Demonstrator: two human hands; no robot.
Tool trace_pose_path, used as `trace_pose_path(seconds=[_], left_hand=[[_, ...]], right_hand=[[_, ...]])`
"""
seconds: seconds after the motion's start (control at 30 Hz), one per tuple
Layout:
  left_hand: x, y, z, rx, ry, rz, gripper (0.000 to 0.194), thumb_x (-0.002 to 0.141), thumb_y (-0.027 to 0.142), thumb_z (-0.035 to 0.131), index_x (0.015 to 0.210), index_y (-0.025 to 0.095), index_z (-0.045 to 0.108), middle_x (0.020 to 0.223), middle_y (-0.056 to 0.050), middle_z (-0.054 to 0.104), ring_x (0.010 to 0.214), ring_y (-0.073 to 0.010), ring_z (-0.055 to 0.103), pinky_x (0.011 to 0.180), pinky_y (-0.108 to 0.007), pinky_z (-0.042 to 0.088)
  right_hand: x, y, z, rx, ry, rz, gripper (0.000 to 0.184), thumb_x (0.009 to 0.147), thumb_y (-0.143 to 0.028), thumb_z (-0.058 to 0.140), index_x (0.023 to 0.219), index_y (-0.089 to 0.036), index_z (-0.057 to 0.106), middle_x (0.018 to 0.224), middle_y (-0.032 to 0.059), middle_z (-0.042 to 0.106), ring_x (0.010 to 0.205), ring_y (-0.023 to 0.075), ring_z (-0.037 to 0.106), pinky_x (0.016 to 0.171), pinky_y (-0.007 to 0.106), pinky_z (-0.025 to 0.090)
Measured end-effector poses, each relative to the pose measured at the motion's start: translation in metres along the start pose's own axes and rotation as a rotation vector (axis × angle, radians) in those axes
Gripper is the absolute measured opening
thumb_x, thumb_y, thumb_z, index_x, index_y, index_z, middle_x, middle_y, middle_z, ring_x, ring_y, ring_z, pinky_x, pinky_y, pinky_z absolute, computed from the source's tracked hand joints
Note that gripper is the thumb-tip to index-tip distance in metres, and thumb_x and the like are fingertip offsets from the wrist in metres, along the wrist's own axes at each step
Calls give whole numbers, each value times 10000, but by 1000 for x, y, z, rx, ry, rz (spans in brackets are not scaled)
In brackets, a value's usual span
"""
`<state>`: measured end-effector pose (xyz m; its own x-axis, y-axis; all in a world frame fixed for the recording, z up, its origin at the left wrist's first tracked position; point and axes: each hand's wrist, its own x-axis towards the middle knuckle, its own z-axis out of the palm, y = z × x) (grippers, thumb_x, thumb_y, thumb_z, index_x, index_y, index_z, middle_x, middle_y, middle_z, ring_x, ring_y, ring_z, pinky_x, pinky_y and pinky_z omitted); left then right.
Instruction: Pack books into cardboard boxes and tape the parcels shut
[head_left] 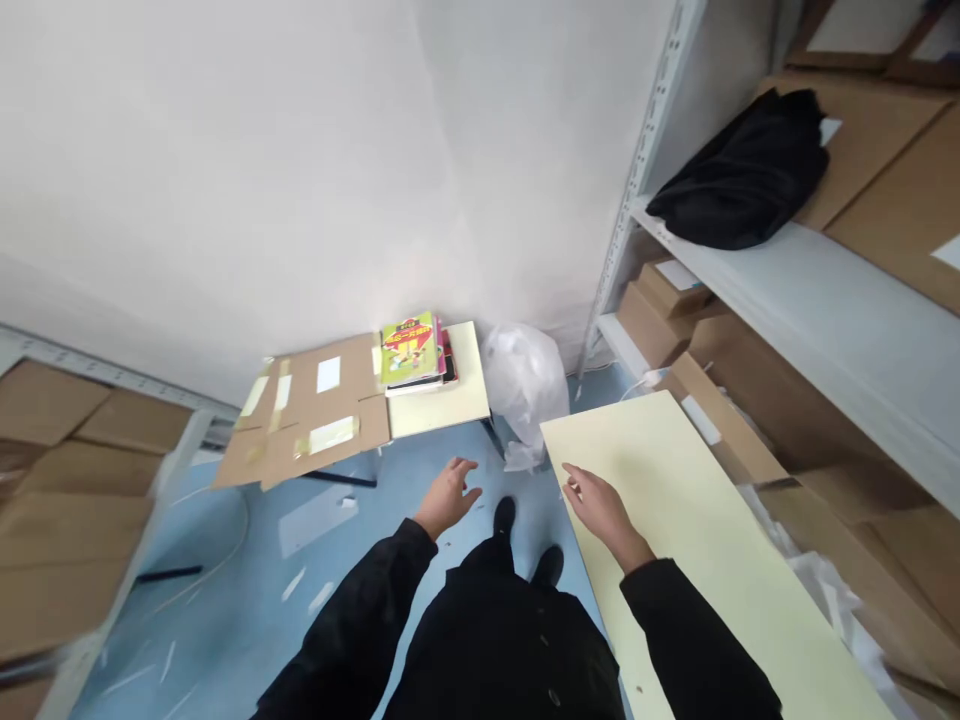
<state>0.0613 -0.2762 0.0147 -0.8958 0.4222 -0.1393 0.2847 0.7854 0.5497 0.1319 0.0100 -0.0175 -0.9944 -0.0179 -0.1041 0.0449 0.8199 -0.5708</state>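
My left hand (448,496) hangs in the air above the blue floor, its fingers apart and nothing in them. Over the near-left edge of a pale yellow table (697,520) is my right hand (598,505), also empty with loosely curled, parted fingers. Whether it touches the tabletop I cannot tell. Beyond both hands, a stack of books (411,350) with a green and yellow cover on top lies on a smaller pale table (471,372) against the wall. Flattened cardboard (307,400) with tape and white labels covers that table's left part.
A translucent white plastic bag (525,385) sits on the floor between the tables. Metal shelving (817,290) with cardboard boxes stands at the right, a black cloth bundle (750,170) on its shelf. More boxes (67,520) fill a left rack. Scraps litter the blue floor (247,620).
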Motion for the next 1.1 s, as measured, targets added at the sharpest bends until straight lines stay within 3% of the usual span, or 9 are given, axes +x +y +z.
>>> trace_pose_path(seconds=[0.17, 0.33, 0.47, 0.63, 0.73, 0.83, 0.97, 1.1], left_hand=[[-15, -41, -25, 2, 96, -146, 380, 802, 332, 584, 1119, 123, 596, 1040, -150, 639, 871, -248, 664, 826, -393, 510], [-1, -86, -56, -88, 217, -294, 430, 764, 373, 632, 1123, 138, 604, 1109, -157, 660, 953, -272, 662, 877, -409, 502], [29, -131, -88, -307, 315, -429, 574, 765, 381, 641, 1259, 118, 510, 1249, -183, 597, 1028, -266, 645, 851, -374, 517], [93, -203, -117, -441, 379, -631, 587, 782, 348, 643, 1276, 76, 480, 1256, -233, 579, 1066, -275, 627, 864, -347, 484], [133, -243, -121, -546, 432, -701, 513, 749, 329, 678, 1182, 90, 539, 1205, -211, 614, 1070, -272, 619, 862, -327, 462], [161, -271, -117, -626, 399, -721, 344, 710, 305, 705, 968, 94, 619, 980, -164, 690, 975, -262, 642, 806, -309, 467], [177, -292, -107, -749, 335, -715, 229, 730, 313, 678, 833, 114, 629, 696, -69, 661, 701, -186, 641, 658, -273, 480], [180, -300, -97, -861, 321, -730, 211, 748, 321, 665, 789, 121, 613, 582, -15, 589, 546, -131, 568, 565, -248, 461]], right_hand=[[60, -36, 7, -74, -56, -202, 407, 882, -236, 476, 1276, -183, 561, 1208, 116, 633, 1074, 233, 601, 897, 336, 469], [122, -77, 22, -82, -133, -294, 410, 869, -214, 507, 1271, -162, 565, 1262, 135, 591, 1150, 239, 559, 965, 347, 443], [175, -113, 38, -36, -117, -279, 471, 845, -216, 537, 1312, -156, 521, 1329, 140, 542, 1225, 247, 508, 1032, 369, 397], [241, -153, 72, 28, -168, -218, 562, 794, -169, 552, 1349, -128, 473, 1342, 154, 533, 1255, 246, 486, 1077, 392, 359], [279, -173, 94, 58, -211, -199, 639, 720, -18, 487, 1350, -124, 475, 1381, 140, 507, 1278, 231, 469, 1091, 366, 349], [313, -188, 113, 111, -206, -144, 673, 682, 22, 471, 1331, -151, 498, 1366, 113, 528, 1267, 226, 485, 1089, 369, 353], [343, -199, 131, 171, -192, -103, 572, 729, -125, 603, 1294, -175, 534, 1341, 106, 550, 1274, 258, 476, 1080, 413, 362], [353, -202, 145, 143, -251, -57, 565, 733, -239, 675, 1280, -172, 551, 1366, 119, 523, 1329, 282, 417, 1101, 423, 330]])
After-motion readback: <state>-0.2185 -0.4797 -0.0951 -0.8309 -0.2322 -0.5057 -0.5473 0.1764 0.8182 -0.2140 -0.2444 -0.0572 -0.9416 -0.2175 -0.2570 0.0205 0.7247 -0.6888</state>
